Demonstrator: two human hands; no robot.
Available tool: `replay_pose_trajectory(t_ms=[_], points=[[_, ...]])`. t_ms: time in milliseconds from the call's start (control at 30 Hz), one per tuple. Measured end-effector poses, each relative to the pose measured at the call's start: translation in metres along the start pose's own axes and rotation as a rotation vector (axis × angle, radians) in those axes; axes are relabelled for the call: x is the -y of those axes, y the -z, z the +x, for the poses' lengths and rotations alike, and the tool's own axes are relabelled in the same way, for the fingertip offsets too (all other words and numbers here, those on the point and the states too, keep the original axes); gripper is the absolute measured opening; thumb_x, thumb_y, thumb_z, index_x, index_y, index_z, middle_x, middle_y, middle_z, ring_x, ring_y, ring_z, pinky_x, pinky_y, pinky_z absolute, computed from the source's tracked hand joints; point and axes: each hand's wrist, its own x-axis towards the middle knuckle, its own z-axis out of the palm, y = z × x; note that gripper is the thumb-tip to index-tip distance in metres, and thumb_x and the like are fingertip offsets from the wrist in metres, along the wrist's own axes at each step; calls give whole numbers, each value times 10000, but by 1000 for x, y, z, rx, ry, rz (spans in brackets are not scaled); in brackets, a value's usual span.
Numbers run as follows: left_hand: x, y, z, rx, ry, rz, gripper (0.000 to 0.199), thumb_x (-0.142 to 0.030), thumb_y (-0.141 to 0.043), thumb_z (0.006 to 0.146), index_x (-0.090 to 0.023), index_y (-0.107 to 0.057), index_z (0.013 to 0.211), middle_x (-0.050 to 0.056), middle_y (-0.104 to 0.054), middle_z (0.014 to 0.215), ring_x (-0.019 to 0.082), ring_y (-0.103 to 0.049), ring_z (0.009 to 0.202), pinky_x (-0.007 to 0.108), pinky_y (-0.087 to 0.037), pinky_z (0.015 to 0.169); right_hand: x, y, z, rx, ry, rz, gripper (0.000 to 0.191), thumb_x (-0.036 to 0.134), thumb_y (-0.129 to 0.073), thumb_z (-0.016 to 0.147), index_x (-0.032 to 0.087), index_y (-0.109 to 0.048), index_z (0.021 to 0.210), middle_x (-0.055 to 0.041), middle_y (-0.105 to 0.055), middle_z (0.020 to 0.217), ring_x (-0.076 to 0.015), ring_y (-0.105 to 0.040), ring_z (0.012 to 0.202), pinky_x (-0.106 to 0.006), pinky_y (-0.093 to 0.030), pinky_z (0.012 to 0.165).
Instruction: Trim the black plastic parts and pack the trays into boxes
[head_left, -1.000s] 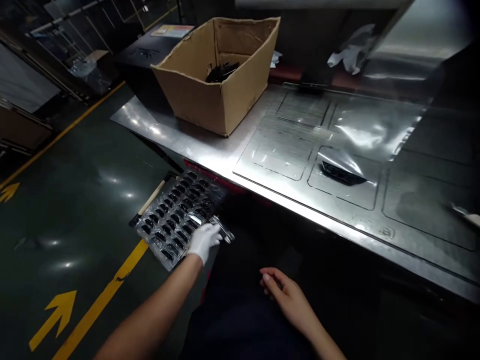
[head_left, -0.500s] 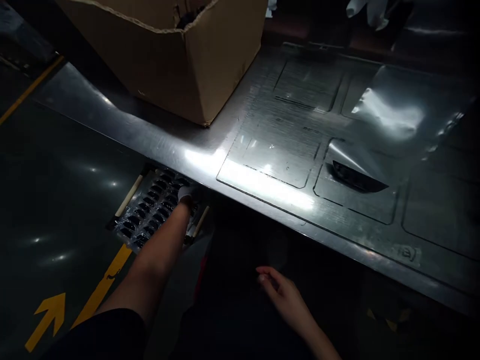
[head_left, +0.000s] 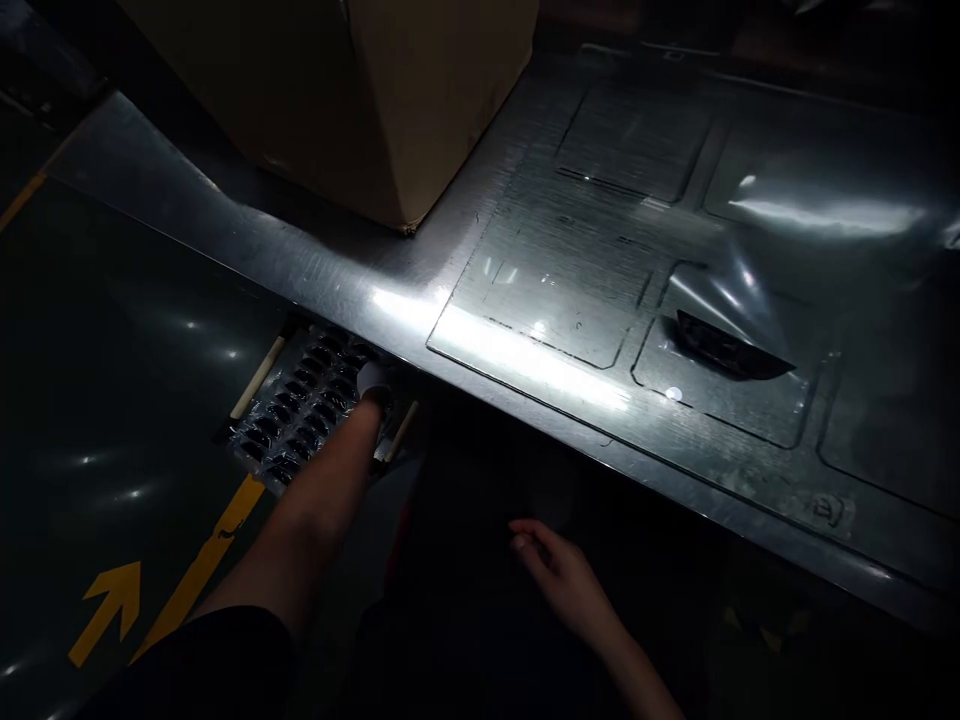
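Observation:
My left hand [head_left: 374, 380], with white material like a glove on it, reaches down beside the table edge to a tray [head_left: 300, 410]. Rows of small dark curved parts in clear plastic fill that tray; my forearm covers some of them. The left fingers are hidden. Below the table's front edge, my right hand [head_left: 553, 568] hangs with thumb and forefinger slightly apart and nothing visible in it. On the metal table [head_left: 480, 235] lies a long black pointed part [head_left: 733, 347], with clear plastic film [head_left: 739, 275] behind it.
A tall cardboard box [head_left: 442, 110] stands on the table at the back left. A clear sheet with rounded outlines [head_left: 570, 250] covers much of the tabletop. On the dark floor are a yellow line [head_left: 187, 575] and a yellow arrow [head_left: 114, 603].
The view has shifted slightly, and the scene looks darker. White glove-like shapes at the top right have mostly left the view. My hands stay nearly in place.

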Motion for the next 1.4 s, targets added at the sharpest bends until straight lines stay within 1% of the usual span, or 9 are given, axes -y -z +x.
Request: replay_pose_trajectory(t_ms=[333, 533, 600, 700, 767, 867, 967, 1167, 1400], points=[[0, 25, -8, -151, 164, 12, 232, -349, -717, 926, -124, -690, 871, 88, -758, 966, 231, -712, 1056, 418, -537, 989, -21, 5, -5, -46, 35, 91, 483, 623, -527, 973, 259, -712, 1231, -60, -769, 1079, -237, -729, 963, -373, -576, 867], [-20, 80, -121, -477, 19, -156, 346, -412, -528, 995, -138, -655, 826, 24, -652, 668, 195, -677, 687, 304, -541, 676, -78, 11, 26, -240, 21, 157, 501, 596, -522, 924, 208, -749, 1145, -73, -794, 973, -275, -749, 910, -400, -570, 833], [-47, 93, -163, -633, -292, -374, 324, -459, -617, 962, -180, -651, 800, -4, -623, 662, 183, -641, 637, 330, -552, 674, -90, 9, 33, -248, 54, 202, 465, 534, -509, 928, 187, -755, 1118, -71, -792, 935, -259, -744, 854, -378, -559, 801], [-118, 97, -212, -440, -933, -509, 180, -291, -721, 922, -217, -732, 1087, 14, -720, 856, 195, -701, 769, 371, -589, 772, -93, 6, 36, -237, 136, 221, 384, 412, -498, 941, 180, -751, 1114, -56, -777, 892, -223, -725, 794, -325, -530, 732], [-177, 91, -229, -210, -1298, -257, 241, -229, -729, 921, -239, -739, 1162, 44, -759, 1060, 205, -719, 976, 375, -588, 909, -91, 5, 32, -255, 165, 199, 342, 364, -496, 941, 189, -754, 1081, -49, -769, 870, -216, -719, 792, -309, -511, 716], [-252, 75, -229, -75, -1563, 207, 272, -242, -664, 968, -221, -726, 1232, 76, -732, 1207, 231, -666, 1138, 389, -553, 993, -92, 3, 23, -292, 194, 248, 329, 359, -482, 959, 193, -746, 1063, -51, -767, 891, -213, -718, 805, -303, -503, 720], [-291, 63, -216, -64, -1617, 574, 254, -260, -584, 1009, -227, -742, 1205, 76, -732, 1204, 263, -657, 1114, 403, -560, 905, -99, 1, 19, -323, 228, 345, 340, 382, -456, 983, 199, -730, 1068, -42, -756, 867, -203, -710, 772, -295, -496, 701], [-304, 66, -205, -128, -1732, 907, 265, -222, -521, 1025, -208, -745, 1165, 83, -763, 1114, 250, -695, 960, 388, -559, 833, -105, 8, 18, -317, 220, 410, 286, 322, -497, 949, 185, -725, 1053, -44, -751, 845, -193, -704, 764, -278, -483, 692], [-323, 71, -192, 61, -1461, 495, 230, -327, -619, 980, -265, -803, 1102, 10, -803, 1123, 220, -749, 1030, 361, -595, 959, -101, 9, 25, -267, 237, 374, 278, 316, -500, 959, 186, -726, 1054, -51, -764, 872, -192, -716, 761, -274, -482, 683]])
